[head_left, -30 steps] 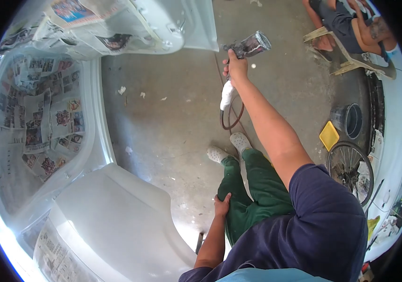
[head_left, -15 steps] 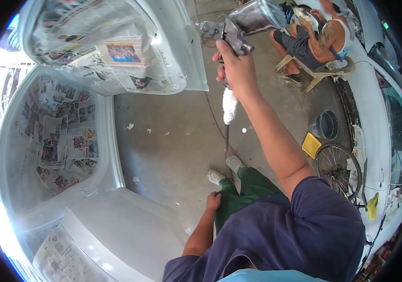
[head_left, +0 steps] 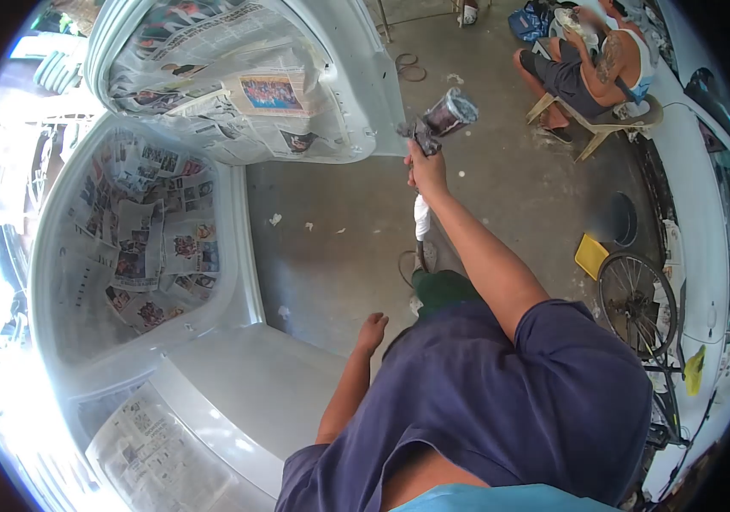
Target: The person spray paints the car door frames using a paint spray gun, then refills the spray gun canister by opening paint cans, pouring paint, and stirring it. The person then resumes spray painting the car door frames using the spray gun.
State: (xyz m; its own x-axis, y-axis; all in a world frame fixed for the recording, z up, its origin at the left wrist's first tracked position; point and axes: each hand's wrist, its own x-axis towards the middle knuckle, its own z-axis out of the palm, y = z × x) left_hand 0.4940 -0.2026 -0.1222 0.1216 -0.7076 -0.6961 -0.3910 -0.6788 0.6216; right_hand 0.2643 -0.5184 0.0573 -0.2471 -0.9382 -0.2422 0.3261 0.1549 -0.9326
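Observation:
My right hand (head_left: 427, 168) is wrapped round the grip of a paint spray gun (head_left: 423, 136) at arm's length. A clear cup (head_left: 451, 112) with dark contents is fixed to the gun and points to the upper right. Below the grip, a white wrapping (head_left: 421, 217) covers the top of the hose, which hangs toward the floor. My left hand (head_left: 372, 331) hangs low beside my body, its fingers curled and nothing visible in them. Left of both hands is a white car body with an open door (head_left: 352, 102), its inside covered with newspaper (head_left: 273, 92).
A person (head_left: 591, 72) sits on a chair (head_left: 591, 128) at the upper right, holding food. Along the right lie a dark bucket (head_left: 624, 220), a yellow container (head_left: 589, 255) and a bicycle wheel (head_left: 636, 305), beside another white car (head_left: 700, 256). The hose loops on the floor.
My right hand and the spray gun have moved lower and farther from the camera. My left hand has come off my thigh and moved up and left. The view has shifted, so the car appears further right.

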